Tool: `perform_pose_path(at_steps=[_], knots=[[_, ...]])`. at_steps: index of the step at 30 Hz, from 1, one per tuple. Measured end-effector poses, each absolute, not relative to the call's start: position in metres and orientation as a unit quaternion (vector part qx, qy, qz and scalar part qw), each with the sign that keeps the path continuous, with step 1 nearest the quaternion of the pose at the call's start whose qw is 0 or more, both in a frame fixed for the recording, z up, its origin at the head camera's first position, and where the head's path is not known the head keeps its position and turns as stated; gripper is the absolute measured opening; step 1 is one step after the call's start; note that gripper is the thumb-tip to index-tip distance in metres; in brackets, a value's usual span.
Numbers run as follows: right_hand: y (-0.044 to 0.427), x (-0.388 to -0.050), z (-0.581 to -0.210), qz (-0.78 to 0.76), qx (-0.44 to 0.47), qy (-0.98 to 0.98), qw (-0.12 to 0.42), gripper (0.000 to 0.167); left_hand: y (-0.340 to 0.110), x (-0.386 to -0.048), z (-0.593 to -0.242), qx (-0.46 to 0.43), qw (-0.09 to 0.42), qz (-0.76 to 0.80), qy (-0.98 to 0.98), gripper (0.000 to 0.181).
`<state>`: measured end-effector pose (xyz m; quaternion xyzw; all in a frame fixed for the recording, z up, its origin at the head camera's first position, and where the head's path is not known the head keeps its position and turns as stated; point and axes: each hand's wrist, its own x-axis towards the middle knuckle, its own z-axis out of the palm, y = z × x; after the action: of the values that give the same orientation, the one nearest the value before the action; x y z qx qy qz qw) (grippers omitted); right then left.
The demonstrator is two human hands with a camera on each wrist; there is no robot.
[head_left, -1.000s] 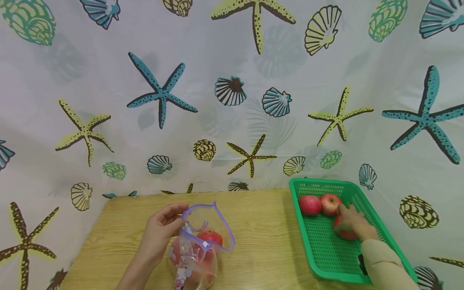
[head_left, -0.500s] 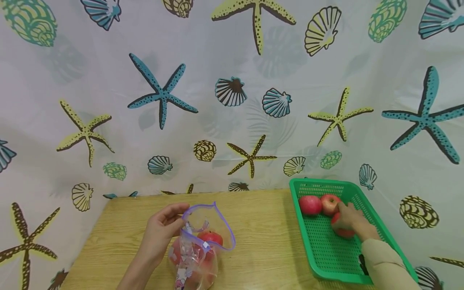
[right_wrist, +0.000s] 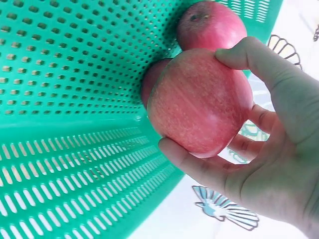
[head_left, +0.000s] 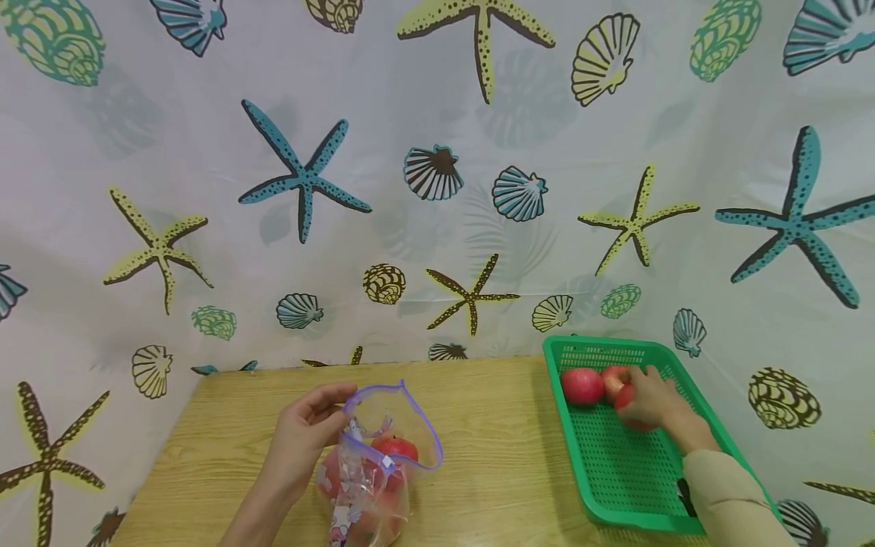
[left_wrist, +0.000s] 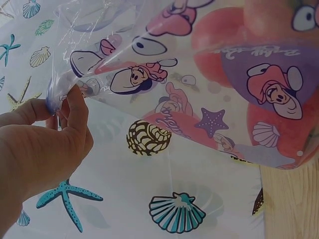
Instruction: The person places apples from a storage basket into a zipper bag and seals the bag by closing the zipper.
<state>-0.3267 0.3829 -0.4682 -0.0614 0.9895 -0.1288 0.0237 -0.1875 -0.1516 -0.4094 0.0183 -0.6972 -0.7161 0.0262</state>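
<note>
In the head view my left hand (head_left: 307, 425) pinches the purple-edged rim of a clear printed zip bag (head_left: 372, 486), whose mouth stands open. Red apples (head_left: 396, 448) lie inside it. The left wrist view shows thumb and fingers (left_wrist: 77, 112) closed on the bag's edge. On the right, my right hand (head_left: 652, 399) holds a red apple (right_wrist: 199, 102) inside the green basket (head_left: 581, 471), thumb on one side and fingers on the other. Two other apples (head_left: 582, 386) (right_wrist: 212, 25) are beside it, one partly hidden behind the held apple.
The wooden table (head_left: 492, 441) lies between bag and basket. A curtain (head_left: 383, 228) printed with shells and starfish hangs behind the table. Near the right sleeve a small black item (head_left: 684, 497) shows at the basket's side.
My right hand and the apple in it have shifted a little left and back in the basket, nearer the other apples. My left hand and the bag have stayed in place.
</note>
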Motion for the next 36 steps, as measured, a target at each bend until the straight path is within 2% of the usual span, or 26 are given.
perform_pose_path(at_steps=[16,26,36], knots=[[0.362,-0.323,-0.453,-0.124,-0.075,0.989,0.003,0.074,-0.151,-0.188,-0.409,0.019,0.02,-0.713,-0.7,0.037],[0.351,-0.322,-0.444,-0.129,-0.086,0.988,-0.006,0.06,-0.151,-0.189,-0.41,0.028,0.014,-0.71,-0.703,0.037],[0.333,-0.32,-0.43,-0.139,-0.106,0.984,-0.021,0.059,-0.149,-0.189,-0.409,0.022,0.019,-0.709,-0.704,0.036]])
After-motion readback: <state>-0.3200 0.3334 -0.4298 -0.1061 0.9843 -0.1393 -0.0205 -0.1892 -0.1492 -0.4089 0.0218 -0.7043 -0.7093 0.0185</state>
